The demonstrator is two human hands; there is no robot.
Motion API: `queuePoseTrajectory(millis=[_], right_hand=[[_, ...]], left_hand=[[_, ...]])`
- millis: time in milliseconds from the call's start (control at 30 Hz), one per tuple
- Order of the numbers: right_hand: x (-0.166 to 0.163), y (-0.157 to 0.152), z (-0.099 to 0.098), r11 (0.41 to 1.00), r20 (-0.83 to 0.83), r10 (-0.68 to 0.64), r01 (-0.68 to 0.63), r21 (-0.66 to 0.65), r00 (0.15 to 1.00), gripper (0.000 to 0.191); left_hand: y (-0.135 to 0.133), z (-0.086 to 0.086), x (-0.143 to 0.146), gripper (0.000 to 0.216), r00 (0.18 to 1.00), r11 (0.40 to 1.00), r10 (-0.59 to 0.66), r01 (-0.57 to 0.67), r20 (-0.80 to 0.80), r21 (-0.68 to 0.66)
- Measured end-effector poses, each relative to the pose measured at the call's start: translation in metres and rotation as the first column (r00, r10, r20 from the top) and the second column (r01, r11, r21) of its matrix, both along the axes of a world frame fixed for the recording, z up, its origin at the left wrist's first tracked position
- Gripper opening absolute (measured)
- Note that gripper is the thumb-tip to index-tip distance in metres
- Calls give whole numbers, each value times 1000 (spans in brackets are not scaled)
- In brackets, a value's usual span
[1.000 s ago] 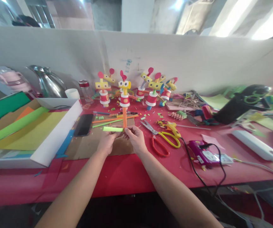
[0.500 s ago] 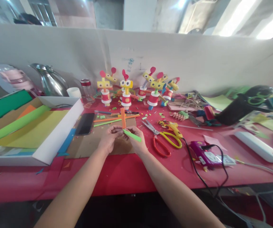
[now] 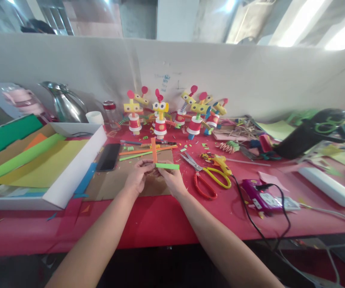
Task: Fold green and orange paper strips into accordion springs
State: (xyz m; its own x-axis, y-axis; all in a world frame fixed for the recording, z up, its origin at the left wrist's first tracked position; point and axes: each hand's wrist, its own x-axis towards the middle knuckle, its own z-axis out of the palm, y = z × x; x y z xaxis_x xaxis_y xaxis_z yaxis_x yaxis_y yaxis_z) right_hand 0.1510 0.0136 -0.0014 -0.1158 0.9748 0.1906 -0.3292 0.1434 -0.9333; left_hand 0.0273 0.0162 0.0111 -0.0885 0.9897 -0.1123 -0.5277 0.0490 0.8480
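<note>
An orange paper strip and a green paper strip meet at a corner between my two hands, held above the brown cardboard. The orange one points away from me and the green one to the right. My left hand is closed, pinching the strips where they join. My right hand is closed under the green strip, its fingertips at the same joint. Beyond the hands lie more orange strips, a thin green strip and small coiled paper springs.
Scissors and a yellow glue gun lie to the right, near a purple power adapter. Several paper-cup figures stand at the back. At left are a phone and a white box of coloured paper.
The green strip has swung from slanting down to the right to lying nearly level. The orange strip tilts slightly further left. Both hands keep their grip.
</note>
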Motion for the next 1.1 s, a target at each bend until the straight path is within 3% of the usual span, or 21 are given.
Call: queuePoseTrajectory(millis=[167, 333, 633, 767, 967, 1100], right_hand=[[0, 0, 1, 1000, 53, -7, 9, -27, 999, 23], [1, 1, 3, 997, 61, -71, 73, -34, 996, 20], [2, 1, 7, 993, -38, 39, -43, -106, 999, 13], [3, 1, 9, 990, -40, 79, -84, -116, 996, 15], [4, 2, 5, 996, 74, -17, 24, -89, 997, 13], [5, 2, 6, 997, 115, 5, 5, -81, 993, 14]], left_hand=[[0, 0, 2, 27, 1000, 1000, 28, -28, 11, -11], [0, -3, 4, 22, 999, 998, -51, 51, 19, -25], [0, 4, -2, 20, 990, 988, -118, 125, 79, -93], [0, 4, -5, 19, 986, 984, -154, 159, 62, -78], [-2, 4, -8, 20, 969, 969, -245, 245, -7, -32], [-3, 6, -10, 24, 964, 967, -253, 250, -85, -48]])
